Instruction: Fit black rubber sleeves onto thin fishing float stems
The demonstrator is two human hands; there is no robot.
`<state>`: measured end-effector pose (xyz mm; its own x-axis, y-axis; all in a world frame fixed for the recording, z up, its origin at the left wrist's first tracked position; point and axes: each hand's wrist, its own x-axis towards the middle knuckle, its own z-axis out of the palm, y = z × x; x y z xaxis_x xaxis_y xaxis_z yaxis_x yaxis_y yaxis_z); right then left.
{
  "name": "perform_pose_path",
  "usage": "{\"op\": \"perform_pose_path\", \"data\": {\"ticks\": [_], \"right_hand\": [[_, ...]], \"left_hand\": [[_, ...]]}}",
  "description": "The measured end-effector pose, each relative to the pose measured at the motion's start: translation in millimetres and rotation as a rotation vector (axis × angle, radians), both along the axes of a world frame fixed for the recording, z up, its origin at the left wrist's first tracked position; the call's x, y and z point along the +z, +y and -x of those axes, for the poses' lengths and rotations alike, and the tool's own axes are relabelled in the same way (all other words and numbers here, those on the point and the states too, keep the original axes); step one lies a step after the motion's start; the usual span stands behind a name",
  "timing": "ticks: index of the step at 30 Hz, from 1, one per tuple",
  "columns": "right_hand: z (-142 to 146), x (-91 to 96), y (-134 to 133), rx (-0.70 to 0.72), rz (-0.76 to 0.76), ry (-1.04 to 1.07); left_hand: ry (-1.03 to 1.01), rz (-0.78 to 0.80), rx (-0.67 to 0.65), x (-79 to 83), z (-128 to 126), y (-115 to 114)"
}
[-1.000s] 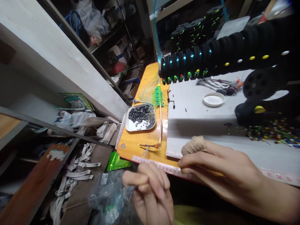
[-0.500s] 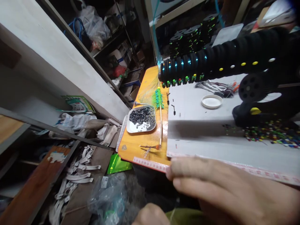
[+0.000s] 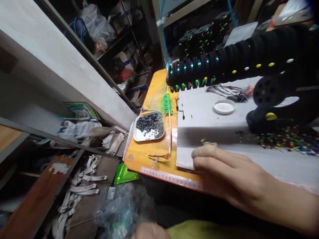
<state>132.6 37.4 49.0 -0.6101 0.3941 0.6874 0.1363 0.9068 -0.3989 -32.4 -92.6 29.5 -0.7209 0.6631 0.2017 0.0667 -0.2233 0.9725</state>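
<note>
We find the white board (image 3: pixel 188 151) lying on a yellow table (image 3: pixel 143 157), near the right hand (image 3: pixel 239 177). That hand's fingers are bent together, one tip in a beige wrap (image 3: pixel 205 151); we cannot tell whether they grip anything. The left hand (image 3: pixel 151 231) barely shows, its state unreadable. We note a tray (image 3: pixel 135 135) of black tubes, a ringed black roller (image 3: pixel 224 64) above the board, and cluttered shelves (image 3: pixel 119 39) beyond.
</note>
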Motion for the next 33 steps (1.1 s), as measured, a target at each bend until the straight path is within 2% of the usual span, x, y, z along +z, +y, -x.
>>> {"op": "perform_pose_path", "data": {"ticks": [3, 6, 8, 14, 16, 19, 23, 26, 29, 33], "right_hand": [[-1, 1.5, 2, 0.028, 0.15, 0.01], [2, 6.5, 1, 0.044, 0.292, 0.052], [3, 9.5, 1, 0.044, 0.363, 0.084], [3, 8.6, 4, 0.007, 0.474, 0.131], [4, 5.6, 5, -0.003, 0.482, 0.148], [6, 0.8, 7, 0.012, 0.495, 0.186], [6, -1.2, 6, 0.015, 0.471, 0.194], [6, 1.2, 4, -0.003, 0.452, 0.162], [5, 3.6, 2, -0.011, 0.452, 0.145], [3, 1.2, 1, 0.022, 0.448, 0.113]], "left_hand": [[0.051, -0.146, -0.056, -2.4, 2, 19], [0.02, -0.163, -0.247, -9.5, -5, 36], [-0.082, -0.109, -0.36, -14.7, -12, 43], [-0.537, -0.04, -0.548, -21.0, -28, 48], [-0.602, 0.022, -0.545, -18.3, -31, 47], [-0.552, 0.138, -0.51, -13.4, -34, 47], [-0.26, 0.149, -0.451, -15.3, -32, 45], [-0.073, 0.18, -0.474, -21.8, -28, 43], [-0.144, 0.166, -0.477, -26.5, -29, 42], [-0.328, -0.019, -0.356, -26.2, -32, 43]]}}
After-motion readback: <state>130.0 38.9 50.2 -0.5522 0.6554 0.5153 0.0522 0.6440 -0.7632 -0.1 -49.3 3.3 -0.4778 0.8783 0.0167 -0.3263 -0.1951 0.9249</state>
